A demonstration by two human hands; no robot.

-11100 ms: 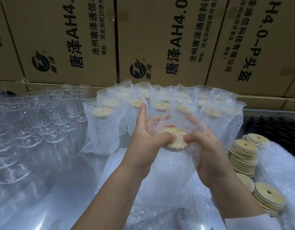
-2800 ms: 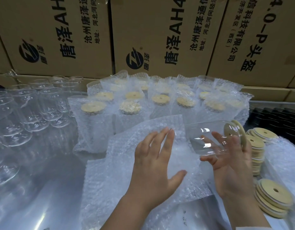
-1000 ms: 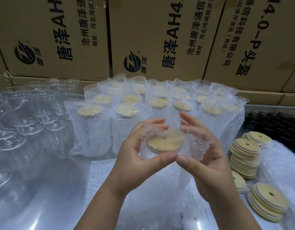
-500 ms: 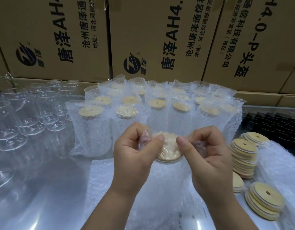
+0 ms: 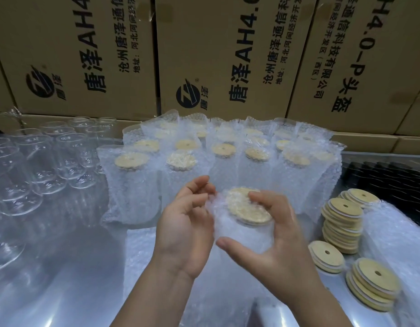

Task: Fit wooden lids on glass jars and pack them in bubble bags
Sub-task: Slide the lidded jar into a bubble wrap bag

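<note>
A person's right hand (image 5: 275, 244) grips a lidded jar (image 5: 248, 210) sheathed in a bubble bag (image 5: 239, 234) above the desk (image 5: 62, 291), the left hand (image 5: 187, 225) loosely cupped beside it, gripping nothing.

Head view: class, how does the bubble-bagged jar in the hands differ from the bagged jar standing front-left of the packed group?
The held bubble-bagged glass jar is tilted, gripped by the right hand; the front-left bagged jar stands upright, untouched. Bubble film covers the held jar's lid; the front-left jar's lid shows bare. Both carry round wooden lids.
</note>
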